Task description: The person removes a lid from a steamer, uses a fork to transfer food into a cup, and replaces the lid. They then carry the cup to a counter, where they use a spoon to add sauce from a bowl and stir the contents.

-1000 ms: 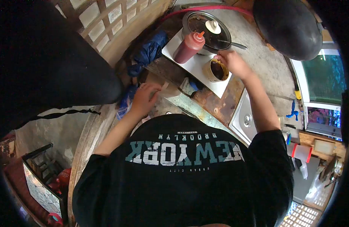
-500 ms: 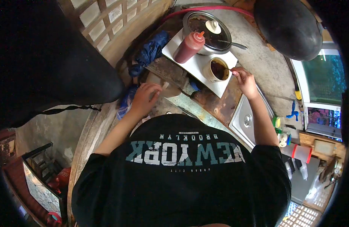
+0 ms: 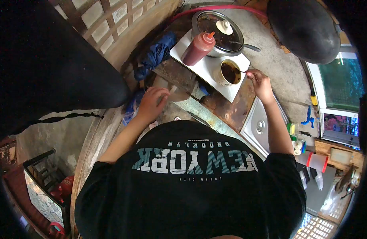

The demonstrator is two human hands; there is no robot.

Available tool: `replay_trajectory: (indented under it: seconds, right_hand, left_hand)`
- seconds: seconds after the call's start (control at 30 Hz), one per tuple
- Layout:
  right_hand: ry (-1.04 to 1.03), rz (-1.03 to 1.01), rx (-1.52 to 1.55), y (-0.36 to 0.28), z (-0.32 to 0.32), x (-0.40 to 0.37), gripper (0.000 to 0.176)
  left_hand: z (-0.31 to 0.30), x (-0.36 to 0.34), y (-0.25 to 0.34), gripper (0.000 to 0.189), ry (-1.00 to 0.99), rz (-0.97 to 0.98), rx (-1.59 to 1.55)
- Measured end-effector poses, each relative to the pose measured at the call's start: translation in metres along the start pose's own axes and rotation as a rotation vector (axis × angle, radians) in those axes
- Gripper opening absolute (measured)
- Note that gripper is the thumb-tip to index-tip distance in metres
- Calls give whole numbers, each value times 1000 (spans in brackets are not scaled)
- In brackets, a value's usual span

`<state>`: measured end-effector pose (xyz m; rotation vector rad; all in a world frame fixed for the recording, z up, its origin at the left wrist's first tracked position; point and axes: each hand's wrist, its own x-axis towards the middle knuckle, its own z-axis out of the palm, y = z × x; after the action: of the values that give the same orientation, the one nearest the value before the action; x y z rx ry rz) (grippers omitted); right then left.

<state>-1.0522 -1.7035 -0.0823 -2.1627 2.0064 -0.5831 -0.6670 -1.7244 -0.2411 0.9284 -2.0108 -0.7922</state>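
My right hand (image 3: 260, 82) pinches the thin handle of a spoon (image 3: 243, 72), whose other end dips into a cup (image 3: 218, 76). Dark brown sauce (image 3: 230, 73) fills part of that cup. It stands near the edge of a white board (image 3: 233, 94). On the same board are a squeeze bottle (image 3: 197, 50) of red sauce with an orange tip and a pot with a glass lid (image 3: 209, 24). My left hand (image 3: 153, 104) is at the left with its fingers loosely extended, beside a translucent plastic container (image 3: 179, 95). I see nothing in its grip.
A metal spoon (image 3: 252, 47) lies by the pot's right rim. A steel sink (image 3: 260, 126) is set in to the right, with a blue tap (image 3: 308, 118) beyond it. Blue plastic (image 3: 157, 51) lies left of the board. A black rounded pan (image 3: 305, 30) hangs at upper right.
My right hand has moved slightly to the right with the spoon, and the spoon has shifted in the cup. The left hand stays almost where it was.
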Motion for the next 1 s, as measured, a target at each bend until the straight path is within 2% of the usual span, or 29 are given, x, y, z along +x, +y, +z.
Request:
replay_trajectory:
  seconds: [0.03,0.13,0.33,0.43,0.63,0.83,0.93,1.0]
  right_hand:
    - [12,20,-11,-2,-1,2,21]
    - [-6,-119,-112,-11,-2,10,23]
    - [-148,-208,-138,-25,-4,30,26]
    - [-230,-131,-124,-30,-4,41,27]
    - [-309,-191,-170,-32,3,56,29]
    - [-379,-143,-237,-43,5,59,28]
    - [-338,-85,-87,-35,8,61,30]
    - [-279,-139,-137,-34,7,63,32]
  left_hand:
    - [0,0,1,11,-1,-9,-1]
    - [0,-1,5,11,-4,-31,-6]
    - [2,-1,3,16,-2,-31,-8]
    - [3,-2,3,17,3,-40,-12]
    - [2,-5,0,19,-3,-59,-12]
    - [1,-11,-5,19,12,-97,-5]
    - [1,-12,-7,19,20,-90,1]
    - [0,-11,-5,19,18,-96,6]
